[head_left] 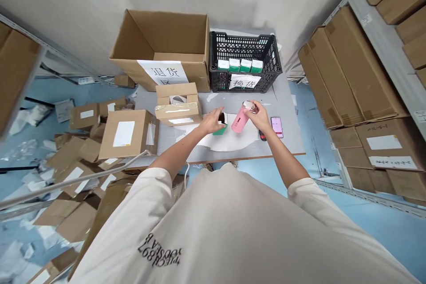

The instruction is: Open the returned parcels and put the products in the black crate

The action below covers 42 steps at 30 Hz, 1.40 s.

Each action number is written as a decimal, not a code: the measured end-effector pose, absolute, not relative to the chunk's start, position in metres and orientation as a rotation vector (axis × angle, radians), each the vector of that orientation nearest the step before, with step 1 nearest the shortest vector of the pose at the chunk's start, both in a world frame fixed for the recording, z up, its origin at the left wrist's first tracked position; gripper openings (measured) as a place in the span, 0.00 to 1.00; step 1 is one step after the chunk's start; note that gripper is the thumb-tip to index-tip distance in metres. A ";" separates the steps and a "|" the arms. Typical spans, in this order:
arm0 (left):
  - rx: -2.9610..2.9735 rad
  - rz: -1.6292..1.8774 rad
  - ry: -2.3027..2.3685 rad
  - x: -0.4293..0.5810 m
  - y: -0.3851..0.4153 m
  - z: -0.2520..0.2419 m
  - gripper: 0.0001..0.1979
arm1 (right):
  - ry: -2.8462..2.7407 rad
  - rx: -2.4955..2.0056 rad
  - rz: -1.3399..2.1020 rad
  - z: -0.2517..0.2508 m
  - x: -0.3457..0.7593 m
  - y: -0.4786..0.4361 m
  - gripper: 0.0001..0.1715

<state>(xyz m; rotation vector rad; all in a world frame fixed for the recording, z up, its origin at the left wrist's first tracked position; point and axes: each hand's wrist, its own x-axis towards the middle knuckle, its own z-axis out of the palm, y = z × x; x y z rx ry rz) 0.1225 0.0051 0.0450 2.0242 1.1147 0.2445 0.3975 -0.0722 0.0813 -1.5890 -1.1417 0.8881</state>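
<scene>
My right hand (pixel 258 116) grips a pink bottle (pixel 238 121) by its silvery top, and the bottle is tilted with its base toward the left. My left hand (pixel 212 121) is curled around a small green and white box (pixel 219 132), whose open end shows a dark inside. Box and bottle are a short way apart, above a white sheet (pixel 229 143) on the table. Just below my right hand lies a dark object (pixel 262 136), partly hidden by the wrist. To its right is a phone (pixel 277 127) with a lit pink screen.
Behind my hands stand a large open carton (pixel 133 69) and a black crate (pixel 271 80) with several green and white boxes. An opened small carton (pixel 179 114) and a closed carton (pixel 109 131) are at left. Shelving with cartons (pixel 357 66) stands right; discarded cartons cover the left floor.
</scene>
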 end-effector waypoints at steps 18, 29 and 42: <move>2.059 0.443 1.180 0.078 -0.007 0.018 0.15 | -1.339 -1.413 0.784 0.111 0.373 -0.041 0.48; 1.707 0.630 1.206 0.079 -0.009 0.006 0.25 | -1.364 -1.338 0.838 0.114 0.324 -0.025 0.52; 1.507 0.595 1.423 0.079 -0.011 0.018 0.20 | -1.354 -1.352 0.862 0.101 0.311 -0.037 0.50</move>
